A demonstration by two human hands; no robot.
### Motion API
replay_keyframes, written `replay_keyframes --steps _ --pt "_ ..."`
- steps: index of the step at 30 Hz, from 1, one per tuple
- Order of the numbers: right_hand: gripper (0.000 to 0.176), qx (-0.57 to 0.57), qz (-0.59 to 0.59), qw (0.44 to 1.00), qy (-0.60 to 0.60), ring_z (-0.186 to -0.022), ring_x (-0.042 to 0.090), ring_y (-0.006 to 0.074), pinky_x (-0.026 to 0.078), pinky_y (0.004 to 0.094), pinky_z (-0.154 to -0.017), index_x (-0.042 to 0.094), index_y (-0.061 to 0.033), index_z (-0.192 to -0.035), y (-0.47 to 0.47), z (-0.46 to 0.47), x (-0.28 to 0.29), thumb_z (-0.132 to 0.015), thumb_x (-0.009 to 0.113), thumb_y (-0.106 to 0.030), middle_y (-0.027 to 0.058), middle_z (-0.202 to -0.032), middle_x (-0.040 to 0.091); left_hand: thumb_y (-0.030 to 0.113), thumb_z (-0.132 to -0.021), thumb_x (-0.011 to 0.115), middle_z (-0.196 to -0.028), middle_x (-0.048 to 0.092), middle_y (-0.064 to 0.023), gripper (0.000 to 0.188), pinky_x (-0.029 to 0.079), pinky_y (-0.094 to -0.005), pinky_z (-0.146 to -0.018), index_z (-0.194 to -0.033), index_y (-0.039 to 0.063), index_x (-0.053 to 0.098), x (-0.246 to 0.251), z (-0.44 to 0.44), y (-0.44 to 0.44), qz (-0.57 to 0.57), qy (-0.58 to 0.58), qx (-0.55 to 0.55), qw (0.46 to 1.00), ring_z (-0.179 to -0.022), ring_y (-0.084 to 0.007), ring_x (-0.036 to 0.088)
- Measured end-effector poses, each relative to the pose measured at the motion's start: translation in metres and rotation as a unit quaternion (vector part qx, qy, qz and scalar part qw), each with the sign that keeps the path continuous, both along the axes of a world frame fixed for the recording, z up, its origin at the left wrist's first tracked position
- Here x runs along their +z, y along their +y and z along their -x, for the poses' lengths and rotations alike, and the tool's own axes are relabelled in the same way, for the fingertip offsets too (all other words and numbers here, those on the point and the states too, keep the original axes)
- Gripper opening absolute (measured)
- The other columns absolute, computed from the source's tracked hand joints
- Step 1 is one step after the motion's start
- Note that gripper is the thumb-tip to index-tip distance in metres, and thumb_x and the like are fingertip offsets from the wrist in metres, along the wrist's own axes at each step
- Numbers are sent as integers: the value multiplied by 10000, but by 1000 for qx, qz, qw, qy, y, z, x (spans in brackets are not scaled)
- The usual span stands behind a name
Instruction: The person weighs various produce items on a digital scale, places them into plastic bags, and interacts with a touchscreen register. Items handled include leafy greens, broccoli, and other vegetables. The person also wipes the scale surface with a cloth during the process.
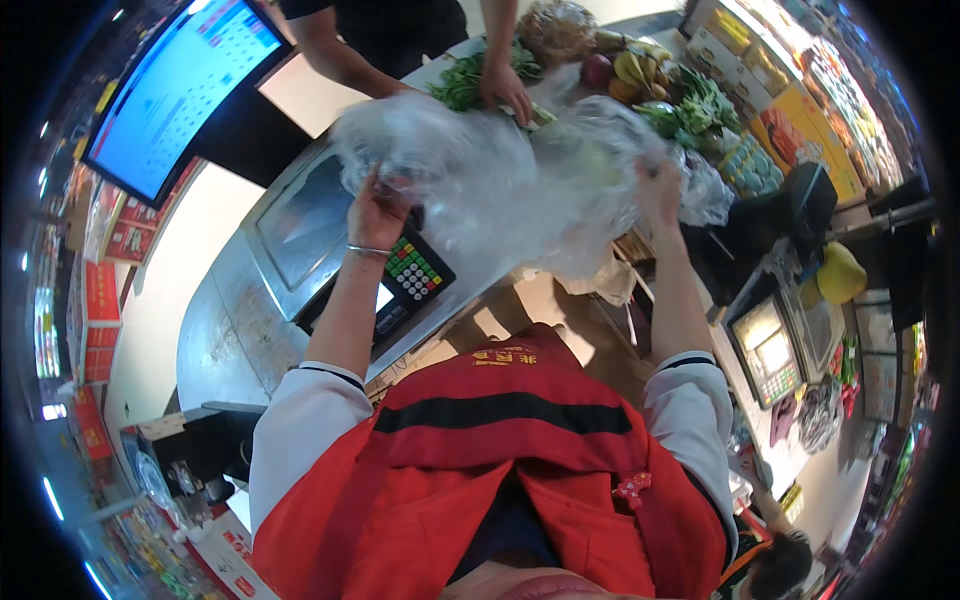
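A clear plastic bag (487, 180), blurred by motion, is stretched between my two hands above the metal counter. My left hand (379, 214), with a bangle at the wrist, grips its left side. On the right, my right hand (660, 187) holds the other side. Beneath my left forearm is a weighing scale's keypad (414, 274), and its metal plate (307, 225) lies to the left. Past the bag, another person's hand (506, 88) touches leafy greens (461, 82). Whether anything is inside the bag cannot be told.
Bananas (637, 69), a dark round fruit (597, 71), more greens (701, 105) and bagged produce line the counter's far right. A monitor (187, 90) stands at the upper left. A second scale (765, 352) and a yellow-green pomelo-like fruit (841, 273) are at the right.
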State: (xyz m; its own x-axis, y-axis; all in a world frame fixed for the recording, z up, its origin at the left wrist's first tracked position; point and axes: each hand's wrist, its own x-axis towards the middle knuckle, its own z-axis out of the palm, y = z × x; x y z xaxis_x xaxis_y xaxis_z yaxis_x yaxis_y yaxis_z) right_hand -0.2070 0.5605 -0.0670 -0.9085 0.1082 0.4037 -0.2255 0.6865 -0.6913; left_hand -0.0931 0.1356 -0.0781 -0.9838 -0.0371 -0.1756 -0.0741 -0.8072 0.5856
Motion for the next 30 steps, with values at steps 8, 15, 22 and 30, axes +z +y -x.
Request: replay_keyframes --steps 8,15,22,30 --pt "283 -174 -131 968 122 -824 641 397 505 466 -726 622 -46 -1059 49 132 -12 -867 604 -254 201 -866 670 279 -980 450 -994 666 -59 259 519 -398 -811 -1059 83 600 9 6 -58 -105 37 211 971 -847 -196 645" --pt "361 -242 -246 938 42 -1016 589 351 472 431 -847 582 -65 -1163 78 188 -7 -865 605 -267 193 -1098 615 387 -926 535 -1181 610 -80 446 523 -399 -888 -1251 82 530 47 -19 -112 158 114 321 927 -1025 -248 612" --pt "733 215 -41 960 175 -1221 435 355 365 433 -1020 458 -33 -1305 -80 179 7 -695 803 -246 187 -1303 482 215 -987 463 -708 642 -65 341 442 -241 -466 -1296 74 492 114 -33 -77 691 -10 297 659 -483 -118 544" --pt "954 475 -382 789 -82 -1292 388 394 390 472 -1021 291 -256 -1434 -269 124 -52 -647 829 -301 190 -1492 228 255 -808 666 -1483 308 -202 783 412 -434 -1015 -1476 253 256 60 -2 -5 831 -198 -190 484 -1219 -391 491"
